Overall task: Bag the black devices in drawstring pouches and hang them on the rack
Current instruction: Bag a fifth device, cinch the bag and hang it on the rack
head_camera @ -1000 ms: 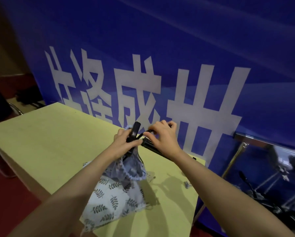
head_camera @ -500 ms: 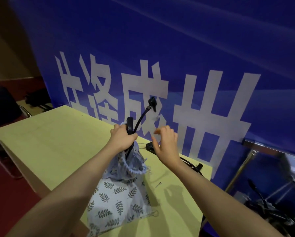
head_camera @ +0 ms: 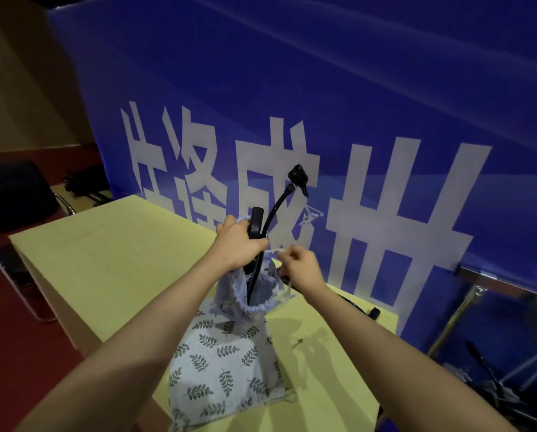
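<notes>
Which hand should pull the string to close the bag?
Probably the right hand: it already pinches the drawstring. The left hand grips the black device and leaf-print pouch.

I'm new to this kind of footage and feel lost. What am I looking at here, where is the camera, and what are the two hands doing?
There is no machine: a person wears a camera on the head, so the one view looks forward and down along both bare arms. In front is a yellow-green table against a blue banner with big white characters.

On the table stands a leaf-print drawstring pouch. The left hand grips the gathered top of the pouch together with a black device, whose bendable black stalk sticks up out of the opening. The right hand pinches the pale drawstring beside the pouch's mouth, probably to pull it shut.

More black gear lies on the table behind the right forearm; what it is exactly I cannot tell.
</notes>
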Motion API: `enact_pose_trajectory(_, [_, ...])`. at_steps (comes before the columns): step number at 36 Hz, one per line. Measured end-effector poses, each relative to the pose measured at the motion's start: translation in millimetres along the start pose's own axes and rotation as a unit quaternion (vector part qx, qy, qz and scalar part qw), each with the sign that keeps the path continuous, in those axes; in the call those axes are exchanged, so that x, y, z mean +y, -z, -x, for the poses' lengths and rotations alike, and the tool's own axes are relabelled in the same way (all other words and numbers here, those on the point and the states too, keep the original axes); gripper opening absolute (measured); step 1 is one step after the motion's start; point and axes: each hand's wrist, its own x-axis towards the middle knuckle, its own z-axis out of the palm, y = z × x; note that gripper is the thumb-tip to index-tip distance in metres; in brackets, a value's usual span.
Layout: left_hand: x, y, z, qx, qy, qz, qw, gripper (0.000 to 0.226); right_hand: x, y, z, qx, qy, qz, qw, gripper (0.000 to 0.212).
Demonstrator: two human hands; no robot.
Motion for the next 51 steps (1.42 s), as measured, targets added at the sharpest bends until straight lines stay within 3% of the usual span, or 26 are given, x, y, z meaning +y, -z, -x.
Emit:
enact_pose_trajectory(4, [-3.8, -2.5, 3.4, -0.003, 0.006, -0.011, 1.000, 0.026, -22.5, 22.2, -2.1, 0.060, 0.003, -0.161, 0.985, 0.019])
enact_pose_trajectory(7, [-6.2, -6.2, 6.7, -0.011, 0.009, -0.028, 1.000, 0.029, -41.1, 34.6, -0.1, 0.072, 0.025, -0.196, 0.978, 0.022])
enact_pose_trajectory(10, [-6.6, -9.3, 11.8, -0.023, 0.008, -0.051, 0.998, 0.030, -52.9, 38.1, -1.2, 0.088, 0.056, -0.156, 0.982, 0.023])
enact_pose_trajectory(14, [-10.4, -12.6, 12.3, 0.003, 0.031, -0.066, 0.997, 0.048, -64.8, 39.9, -5.5, 0.105, 0.122, -0.013, 0.987, 0.016])
enact_pose_trajectory(18, [-8.7, -9.1, 13.6, 0.040, 0.019, -0.033, 0.998, 0.042, -81.6, 46.7, -1.4, 0.111, 0.175, 0.088, 0.974, 0.017])
enact_pose_trajectory(22, [-6.9, -4.1, 12.5, 0.018, -0.008, -0.045, 0.999, 0.034, -102.3, 54.5, 0.1, 0.111, 0.183, 0.052, 0.975, 0.019])
enact_pose_trajectory(28, [0.1, -7.3, 12.5, 0.014, -0.042, -0.174, 0.984, 0.031, -118.5, 60.8, -6.0, 0.135, 0.173, -0.029, 0.975, 0.022])
enact_pose_trajectory(33, [-6.9, -15.6, 9.8, 0.022, -0.022, -0.152, 0.988, 0.038, -130.5, 73.3, -8.7, 0.164, 0.146, -0.098, 0.971, 0.023])
enact_pose_trajectory(40, [-3.0, -18.9, 10.4, 0.069, -0.048, -0.139, 0.987, 0.036, -136.7, 70.3, 2.3, 0.111, 0.134, -0.181, 0.968, 0.027])
enact_pose_trajectory(46, [2.3, -27.1, 11.3, 0.061, -0.066, -0.138, 0.986, 0.036, -141.9, 68.2, 6.0, 0.066, 0.171, -0.160, 0.970, 0.020])
enact_pose_trajectory(51, [20.5, -28.1, 19.4, 0.130, -0.162, -0.065, 0.976, 0.045, -140.6, 67.1, 5.8, 0.058, 0.186, -0.117, 0.974, 0.023])
